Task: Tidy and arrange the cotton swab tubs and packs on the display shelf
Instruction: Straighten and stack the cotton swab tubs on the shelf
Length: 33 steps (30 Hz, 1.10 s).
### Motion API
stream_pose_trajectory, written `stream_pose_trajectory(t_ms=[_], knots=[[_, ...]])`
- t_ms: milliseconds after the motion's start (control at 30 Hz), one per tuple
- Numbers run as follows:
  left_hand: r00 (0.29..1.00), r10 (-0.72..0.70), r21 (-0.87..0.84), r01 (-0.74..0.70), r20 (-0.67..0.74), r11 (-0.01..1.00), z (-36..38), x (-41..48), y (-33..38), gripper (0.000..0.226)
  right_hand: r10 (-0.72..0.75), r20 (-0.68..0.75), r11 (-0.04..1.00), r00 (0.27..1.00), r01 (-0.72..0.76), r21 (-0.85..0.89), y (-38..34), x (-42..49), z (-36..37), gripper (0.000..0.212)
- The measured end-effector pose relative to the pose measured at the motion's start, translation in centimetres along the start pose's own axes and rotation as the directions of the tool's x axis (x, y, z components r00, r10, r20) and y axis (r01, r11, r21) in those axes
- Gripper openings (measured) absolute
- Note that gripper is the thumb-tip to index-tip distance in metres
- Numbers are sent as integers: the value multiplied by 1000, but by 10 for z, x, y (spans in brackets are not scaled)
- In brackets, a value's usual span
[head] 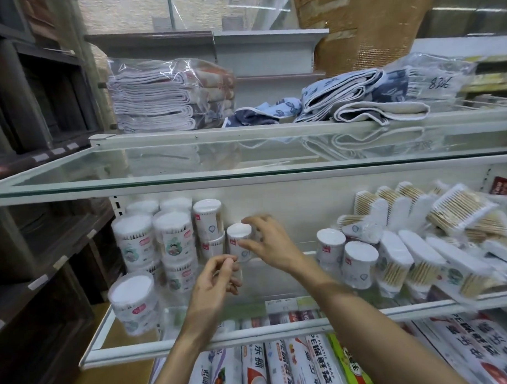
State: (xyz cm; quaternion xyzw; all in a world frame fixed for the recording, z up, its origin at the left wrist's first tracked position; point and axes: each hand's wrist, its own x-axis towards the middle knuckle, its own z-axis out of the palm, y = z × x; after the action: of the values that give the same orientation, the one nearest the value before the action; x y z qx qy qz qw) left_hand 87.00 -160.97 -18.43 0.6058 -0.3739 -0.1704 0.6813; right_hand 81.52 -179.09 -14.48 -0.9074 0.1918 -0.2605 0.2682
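My right hand (pixel 267 243) pinches a small white-lidded cotton swab tub (pixel 239 241) near its top, in the middle of the glass display shelf (pixel 280 331). Just below it, my left hand (pixel 218 277) curls around a clear tub whose body is mostly hidden by the fingers. Left of them stand stacked swab tubs (pixel 173 240), a pair of slimmer stacked tubs (pixel 209 222), and one wide tub (pixel 134 299) near the front left corner. Two more tubs (pixel 346 253) stand at the right beside a loose heap of bagged swab packs (pixel 438 243).
A glass shelf (pixel 188 177) runs just above the swab shelf, limiting headroom. Folded towels in plastic (pixel 168 94) and loose blue cloths (pixel 358 96) lie on top. Rolls of plastic wrap (pixel 295 365) fill the shelf below. Dark wooden shelving (pixel 30 171) stands at the left.
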Motion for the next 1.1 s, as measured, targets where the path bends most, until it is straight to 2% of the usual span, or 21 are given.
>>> stream_pose_trajectory(t_ms=[100,167,267,333,400,467,633,733,800,900,933,1000,1067,1100], knots=[[1000,23,-11,-23,-10,1000,0,-1,1,25,-105,-94,985,990,91,-147,5,-13,-41,31],[1000,20,-51,-20,-12,999,2,0,3,21,-126,-168,944,978,66,-323,12,-26,-79,27],[1000,20,-97,-19,15,995,12,2,12,19,35,-249,838,968,-164,-520,21,-53,-133,36],[998,34,-136,-27,47,990,26,6,19,24,171,-278,760,945,-306,-573,32,-68,-153,44],[995,55,-158,-42,80,987,44,13,25,26,277,-254,705,927,-375,-602,43,-79,-159,49],[991,64,-154,-45,119,987,60,19,31,25,326,-204,699,923,-380,-606,52,-85,-160,50],[979,72,-132,-48,190,990,80,29,44,19,247,-224,889,943,-312,-335,59,-90,-163,45],[982,94,-75,-82,165,994,80,36,52,17,242,-305,970,921,-231,72,50,-95,-160,39],[981,83,-13,-82,174,997,78,39,59,22,315,-212,880,925,-201,431,35,-99,-151,36],[972,52,-9,-51,231,999,70,41,70,42,342,-10,599,940,-210,773,10,-102,-126,33],[969,37,-21,-33,244,999,67,41,72,45,335,41,528,941,-223,819,3,-102,-117,35],[971,17,-44,-6,240,999,62,38,75,38,309,113,461,944,-253,851,-6,-102,-100,43],[979,18,-50,-8,205,999,55,35,75,29,273,158,448,949,-271,852,-10,-102,-88,46],[982,22,-47,-13,188,999,51,33,75,28,258,172,480,951,-280,831,-11,-100,-85,43]])
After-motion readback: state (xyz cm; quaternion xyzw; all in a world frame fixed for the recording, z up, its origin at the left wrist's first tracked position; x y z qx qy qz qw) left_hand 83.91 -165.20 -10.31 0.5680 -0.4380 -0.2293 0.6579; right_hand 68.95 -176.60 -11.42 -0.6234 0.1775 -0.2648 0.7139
